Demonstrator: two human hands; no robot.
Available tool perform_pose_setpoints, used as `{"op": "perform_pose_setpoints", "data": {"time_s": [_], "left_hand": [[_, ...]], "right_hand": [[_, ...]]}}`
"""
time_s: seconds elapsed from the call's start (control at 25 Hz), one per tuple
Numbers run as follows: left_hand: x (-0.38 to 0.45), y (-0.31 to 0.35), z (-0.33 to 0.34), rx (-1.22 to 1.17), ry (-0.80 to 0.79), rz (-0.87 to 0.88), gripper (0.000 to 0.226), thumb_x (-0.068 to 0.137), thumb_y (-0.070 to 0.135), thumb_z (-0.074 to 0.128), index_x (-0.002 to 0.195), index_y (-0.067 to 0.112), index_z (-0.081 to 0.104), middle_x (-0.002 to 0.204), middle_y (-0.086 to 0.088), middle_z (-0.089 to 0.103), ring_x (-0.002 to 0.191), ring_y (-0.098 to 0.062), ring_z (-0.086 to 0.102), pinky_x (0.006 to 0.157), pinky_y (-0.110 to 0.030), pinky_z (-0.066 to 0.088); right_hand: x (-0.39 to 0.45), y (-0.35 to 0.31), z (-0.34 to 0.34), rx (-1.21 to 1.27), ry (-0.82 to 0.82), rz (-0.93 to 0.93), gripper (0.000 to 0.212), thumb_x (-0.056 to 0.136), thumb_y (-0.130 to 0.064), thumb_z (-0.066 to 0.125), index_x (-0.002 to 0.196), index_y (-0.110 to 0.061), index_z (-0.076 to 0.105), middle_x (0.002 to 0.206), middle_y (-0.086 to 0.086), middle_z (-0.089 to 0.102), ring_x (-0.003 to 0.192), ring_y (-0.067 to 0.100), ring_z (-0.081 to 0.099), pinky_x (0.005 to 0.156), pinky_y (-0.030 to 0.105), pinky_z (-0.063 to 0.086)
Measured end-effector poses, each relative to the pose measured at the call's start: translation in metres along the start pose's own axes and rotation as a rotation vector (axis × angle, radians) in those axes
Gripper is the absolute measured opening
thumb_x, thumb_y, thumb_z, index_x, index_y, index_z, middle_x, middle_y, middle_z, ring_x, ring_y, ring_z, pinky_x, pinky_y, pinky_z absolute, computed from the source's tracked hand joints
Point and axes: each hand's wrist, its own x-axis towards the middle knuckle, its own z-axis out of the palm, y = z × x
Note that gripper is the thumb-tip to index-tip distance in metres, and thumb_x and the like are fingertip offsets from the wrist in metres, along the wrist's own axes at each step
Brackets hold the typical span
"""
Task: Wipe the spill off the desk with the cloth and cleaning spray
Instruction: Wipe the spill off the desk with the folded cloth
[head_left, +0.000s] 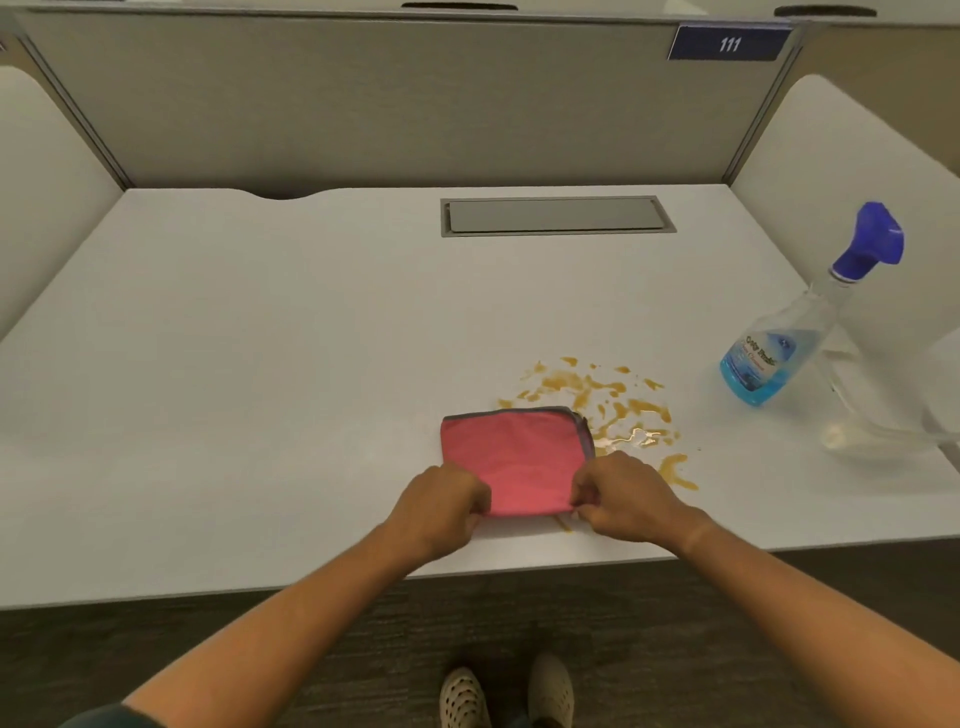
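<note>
Desk (260, 338) white, walled by 3 grey partitions, sign (729, 43) reading 111 at back right; orange spill (597, 395) right of centre near the front edge. Spray bottle (779, 353) stands well right of it. Folded pink cloth (511, 460) lies flat, touching the spill's left margin; left hand (441, 501) and right hand (621, 496) each pinch a near corner, fingers curled.

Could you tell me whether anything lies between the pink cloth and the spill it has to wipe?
Nothing visible does: the cloth, held by both hands, already borders the spill at its far right corner.
</note>
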Motion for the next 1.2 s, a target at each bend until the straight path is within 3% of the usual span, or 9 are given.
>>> {"op": "perform_pose_setpoints", "data": {"time_s": [0.16, 0.28, 0.36, 0.44, 0.56, 0.68, 0.92, 1.04, 1.2], "left_hand": [[-0.006, -0.002, 0.005, -0.051, -0.058, 0.032, 0.022, 0.082, 0.022, 0.058, 0.095, 0.021, 0.076, 0.090, 0.004, 0.074, 0.078, -0.014, 0.065, 0.074, -0.031, 0.056], [-0.011, -0.011, -0.001, -0.155, 0.039, -0.020, 0.027, 0.079, 0.034, 0.056, 0.094, 0.021, 0.076, 0.089, 0.006, 0.075, 0.076, -0.009, 0.065, 0.075, -0.030, 0.057], [-0.008, -0.026, -0.001, -0.171, 0.219, -0.110, 0.034, 0.082, 0.036, 0.054, 0.105, 0.019, 0.072, 0.102, 0.002, 0.073, 0.089, -0.012, 0.065, 0.083, -0.029, 0.054], [0.003, -0.042, 0.000, -0.122, 0.336, -0.188, 0.040, 0.087, 0.031, 0.053, 0.122, 0.015, 0.062, 0.121, -0.005, 0.064, 0.109, -0.021, 0.059, 0.093, -0.033, 0.047], [0.023, -0.064, 0.003, -0.056, 0.339, -0.304, 0.051, 0.093, 0.025, 0.052, 0.142, 0.015, 0.042, 0.147, -0.009, 0.043, 0.134, -0.027, 0.040, 0.108, -0.039, 0.034], [0.036, -0.081, 0.008, -0.044, 0.330, -0.346, 0.057, 0.095, 0.033, 0.038, 0.148, 0.015, 0.032, 0.156, -0.010, 0.032, 0.143, -0.026, 0.030, 0.115, -0.038, 0.025], [0.057, -0.098, 0.017, 0.061, 0.276, -0.314, 0.066, 0.096, 0.043, 0.023, 0.154, 0.012, 0.013, 0.163, -0.010, 0.008, 0.151, -0.021, 0.005, 0.120, -0.032, 0.001], [0.061, -0.100, 0.024, 0.116, 0.236, -0.330, 0.070, 0.095, 0.050, 0.013, 0.154, 0.014, 0.007, 0.163, -0.009, 0.001, 0.151, -0.020, -0.002, 0.122, -0.036, -0.002], [0.063, -0.102, 0.026, 0.158, 0.231, -0.335, 0.067, 0.097, 0.048, 0.014, 0.155, 0.015, 0.004, 0.163, -0.008, -0.001, 0.150, -0.020, -0.005, 0.122, -0.039, -0.001]], "right_hand": [[0.004, 0.000, 0.002, -0.122, -0.108, -0.036, 0.013, 0.075, -0.025, 0.060, 0.079, -0.023, 0.072, 0.077, -0.008, 0.071, 0.073, 0.012, 0.063, 0.067, 0.030, 0.055], [0.015, -0.006, 0.002, -0.097, -0.016, -0.080, 0.020, 0.071, -0.033, 0.054, 0.078, -0.023, 0.070, 0.074, -0.006, 0.068, 0.071, 0.013, 0.060, 0.064, 0.029, 0.051], [0.027, -0.013, 0.008, -0.087, 0.154, -0.156, 0.033, 0.078, -0.044, 0.054, 0.099, -0.024, 0.070, 0.095, -0.005, 0.067, 0.089, 0.013, 0.059, 0.077, 0.028, 0.047], [0.046, -0.021, 0.020, -0.155, 0.246, -0.267, 0.053, 0.083, -0.052, 0.051, 0.126, -0.022, 0.059, 0.126, 0.004, 0.060, 0.116, 0.022, 0.054, 0.098, 0.037, 0.044], [0.074, -0.035, 0.038, -0.260, 0.182, -0.470, 0.068, 0.091, -0.054, 0.043, 0.151, -0.024, 0.031, 0.160, 0.009, 0.026, 0.147, 0.026, 0.022, 0.119, 0.044, 0.019], [0.089, -0.035, 0.048, -0.336, 0.084, -0.574, 0.069, 0.099, -0.054, 0.031, 0.156, -0.024, 0.008, 0.165, 0.005, 0.004, 0.152, 0.021, -0.001, 0.123, 0.044, 0.004], [0.093, -0.026, 0.058, -0.334, 0.069, -0.568, 0.074, 0.098, -0.058, 0.029, 0.156, -0.022, 0.000, 0.165, 0.005, -0.004, 0.151, 0.018, -0.010, 0.123, 0.043, 0.000], [0.095, -0.027, 0.059, -0.292, 0.086, -0.513, 0.074, 0.098, -0.059, 0.026, 0.156, -0.022, -0.002, 0.165, 0.004, -0.005, 0.151, 0.017, -0.012, 0.123, 0.043, 0.000], [0.107, -0.028, 0.057, -0.205, 0.157, -0.336, 0.072, 0.099, -0.056, 0.025, 0.156, -0.019, 0.002, 0.165, 0.003, -0.002, 0.151, 0.016, -0.010, 0.123, 0.044, 0.005]]}}
